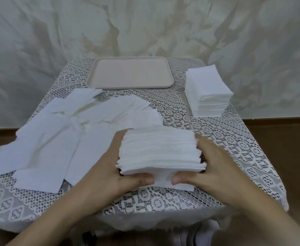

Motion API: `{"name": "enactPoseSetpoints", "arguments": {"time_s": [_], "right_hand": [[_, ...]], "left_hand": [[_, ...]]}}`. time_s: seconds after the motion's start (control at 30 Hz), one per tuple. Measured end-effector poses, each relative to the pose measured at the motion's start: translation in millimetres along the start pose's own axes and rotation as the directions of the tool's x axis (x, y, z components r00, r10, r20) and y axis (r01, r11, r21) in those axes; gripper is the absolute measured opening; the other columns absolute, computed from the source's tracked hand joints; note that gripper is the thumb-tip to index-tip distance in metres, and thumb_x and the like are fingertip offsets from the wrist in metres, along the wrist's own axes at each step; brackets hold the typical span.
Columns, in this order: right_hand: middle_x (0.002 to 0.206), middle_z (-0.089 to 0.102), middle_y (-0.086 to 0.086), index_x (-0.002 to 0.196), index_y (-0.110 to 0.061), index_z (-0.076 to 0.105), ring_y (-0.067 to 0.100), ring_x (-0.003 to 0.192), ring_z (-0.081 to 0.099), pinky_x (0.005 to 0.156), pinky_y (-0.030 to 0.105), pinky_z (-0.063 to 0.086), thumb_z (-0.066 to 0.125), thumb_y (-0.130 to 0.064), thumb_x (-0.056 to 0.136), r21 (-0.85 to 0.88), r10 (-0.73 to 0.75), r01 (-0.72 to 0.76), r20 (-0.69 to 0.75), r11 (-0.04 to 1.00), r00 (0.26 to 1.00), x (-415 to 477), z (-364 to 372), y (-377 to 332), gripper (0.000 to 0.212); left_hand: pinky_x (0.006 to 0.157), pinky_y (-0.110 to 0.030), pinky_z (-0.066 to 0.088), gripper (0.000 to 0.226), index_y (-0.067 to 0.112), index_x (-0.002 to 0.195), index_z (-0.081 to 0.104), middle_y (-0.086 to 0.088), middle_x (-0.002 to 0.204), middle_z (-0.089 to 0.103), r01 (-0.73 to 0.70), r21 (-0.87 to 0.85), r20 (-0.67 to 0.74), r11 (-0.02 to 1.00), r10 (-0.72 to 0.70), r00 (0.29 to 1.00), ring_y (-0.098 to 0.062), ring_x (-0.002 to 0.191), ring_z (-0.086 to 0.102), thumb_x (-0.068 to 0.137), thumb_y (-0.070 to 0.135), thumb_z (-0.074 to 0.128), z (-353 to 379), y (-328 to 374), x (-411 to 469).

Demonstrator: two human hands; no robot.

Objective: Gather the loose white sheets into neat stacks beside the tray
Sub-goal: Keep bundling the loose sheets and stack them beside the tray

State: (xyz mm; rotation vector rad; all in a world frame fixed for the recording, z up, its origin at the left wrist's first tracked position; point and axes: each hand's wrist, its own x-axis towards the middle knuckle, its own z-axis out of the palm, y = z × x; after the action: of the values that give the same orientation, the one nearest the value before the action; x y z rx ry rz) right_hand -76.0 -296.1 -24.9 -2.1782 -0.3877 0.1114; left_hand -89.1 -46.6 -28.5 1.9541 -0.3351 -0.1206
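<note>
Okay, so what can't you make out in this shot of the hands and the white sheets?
Head view:
- the fingers of the left hand and right hand are mostly hidden behind the near stack they hold.
- Sheet count in the near stack and far stack: edges too fine and blurred.
- Number of loose sheets: they overlap one another.

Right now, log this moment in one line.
left grip + right grip: hold near stack | second stack: right of tray | loose sheets: spread left

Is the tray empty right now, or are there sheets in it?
Empty: the tray shows only its bare pinkish surface, with nothing lying in it.
</note>
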Motion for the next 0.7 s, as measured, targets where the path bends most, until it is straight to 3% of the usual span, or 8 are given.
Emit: {"name": "enactPoseSetpoints", "arguments": {"time_s": [0.1, 0.27, 0.4, 0.57, 0.63, 0.7], "right_hand": [[0.123, 0.059, -0.026, 0.126, -0.059, 0.047, -0.004, 0.114, 0.057, 0.092, 0.037, 0.052, 0.087, -0.072, 0.049, 0.054, -0.011, 0.011, 0.002, 0.998, 1.000, -1, 9, -3, 0.088], [0.118, 0.055, -0.029, 0.116, -0.060, 0.044, -0.006, 0.110, 0.053, 0.079, 0.027, 0.045, 0.087, -0.071, 0.040, 0.056, 0.000, 0.003, -0.066, 0.998, 0.998, -1, 14, -4, 0.087], [0.121, 0.049, -0.036, 0.118, -0.068, 0.042, -0.010, 0.114, 0.050, 0.082, 0.022, 0.043, 0.091, -0.063, 0.048, 0.011, 0.007, -0.008, 0.048, 1.000, 0.999, -1, 8, -2, 0.086], [0.122, 0.052, -0.035, 0.119, -0.068, 0.041, -0.009, 0.113, 0.054, 0.080, 0.011, 0.042, 0.092, -0.055, 0.063, -0.044, 0.002, 0.001, 0.062, 0.999, 0.998, -2, 6, -2, 0.077], [0.118, 0.061, -0.033, 0.120, -0.066, 0.047, -0.008, 0.107, 0.060, 0.083, 0.013, 0.048, 0.093, -0.050, 0.064, 0.044, 0.027, -0.029, 0.037, 0.999, 0.999, -1, 7, -3, 0.074], [0.112, 0.071, -0.024, 0.120, -0.049, 0.059, -0.003, 0.100, 0.068, 0.082, 0.020, 0.056, 0.096, -0.043, 0.060, 0.244, 0.078, -0.076, 0.004, 0.967, 0.997, 2, 9, -6, 0.071]], "left_hand": [[0.089, -0.004, 0.044, 0.079, 0.069, 0.120, 0.042, 0.037, 0.129, 0.057, -0.003, -0.064, 0.045, 0.998, 0.006, 0.999, 0.013, 0.125, 0.054, 0.060, 0.047, 0.089, 4, 2, 1], [0.086, -0.007, 0.046, 0.072, 0.067, 0.114, 0.045, 0.030, 0.125, 0.062, -0.017, -0.064, -0.017, 0.998, 0.016, 1.000, 0.009, 0.117, 0.060, 0.057, 0.054, 0.087, 3, 0, 4], [0.081, -0.005, 0.043, 0.073, 0.071, 0.111, 0.037, 0.039, 0.123, 0.058, -0.013, 0.033, -0.010, 0.999, 0.014, 1.000, 0.013, 0.115, 0.058, 0.056, 0.061, 0.084, -1, -2, 4], [0.079, -0.009, 0.045, 0.077, 0.075, 0.113, 0.028, 0.040, 0.124, 0.057, 0.031, 0.133, 0.024, 0.991, -0.035, 0.999, 0.013, 0.111, 0.060, 0.057, 0.066, 0.080, -2, -8, 1], [0.081, -0.008, 0.046, 0.079, 0.066, 0.120, 0.034, 0.037, 0.121, 0.062, 0.028, 0.099, -0.009, 0.995, -0.027, 1.000, 0.012, 0.110, 0.062, 0.059, 0.059, 0.083, -2, -4, 2], [0.081, -0.006, 0.050, 0.083, 0.045, 0.129, 0.044, 0.029, 0.117, 0.070, 0.026, -0.090, -0.091, 0.996, -0.035, 0.995, 0.008, 0.107, 0.068, 0.059, 0.043, 0.088, -2, -1, 4]]}}
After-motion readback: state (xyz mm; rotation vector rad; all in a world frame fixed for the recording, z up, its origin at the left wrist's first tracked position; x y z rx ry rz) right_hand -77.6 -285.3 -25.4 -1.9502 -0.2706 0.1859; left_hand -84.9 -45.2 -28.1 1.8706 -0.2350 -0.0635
